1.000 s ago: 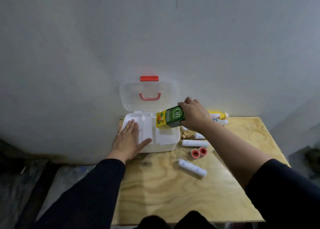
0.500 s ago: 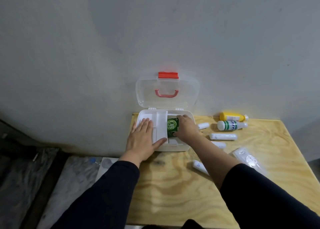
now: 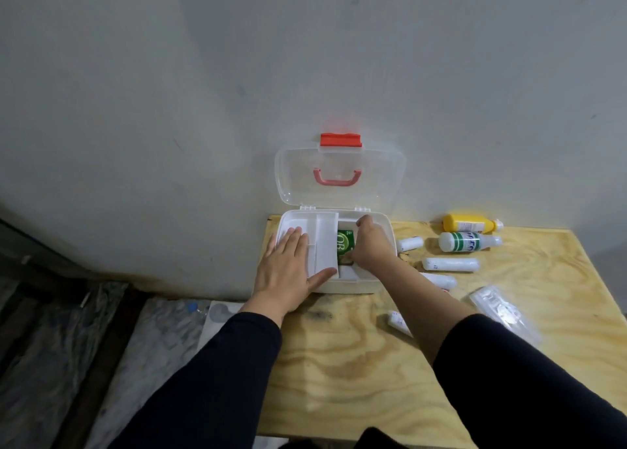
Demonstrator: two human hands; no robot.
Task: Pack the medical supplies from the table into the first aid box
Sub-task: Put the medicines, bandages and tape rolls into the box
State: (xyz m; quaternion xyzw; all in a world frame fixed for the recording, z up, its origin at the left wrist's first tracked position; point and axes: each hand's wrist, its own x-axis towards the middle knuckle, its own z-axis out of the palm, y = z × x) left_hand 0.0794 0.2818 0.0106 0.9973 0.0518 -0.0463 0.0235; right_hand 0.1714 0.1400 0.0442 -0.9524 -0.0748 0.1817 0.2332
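While left hand (image 3: 288, 268) lies flat, fingers spread, steadying first aid box (image 3: 386, 231), right hand (image 3: 371, 246) fingers curl on green carton (image 3: 345, 243); seat carton flat beside box's inner tray (image 3: 325, 245), then let go.

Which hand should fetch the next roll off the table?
Right, probably. The right hand is in the box beside the rolls; the left hand lies flat on the box's far side, steadying it.

The left hand (image 3: 288, 268) lies flat, palm down, fingers together and thumb spread, on the left part of the first aid box (image 3: 346, 284). The right hand (image 3: 371, 245) reaches down inside it, fingers curled, forearm bare, both sleeves dark.
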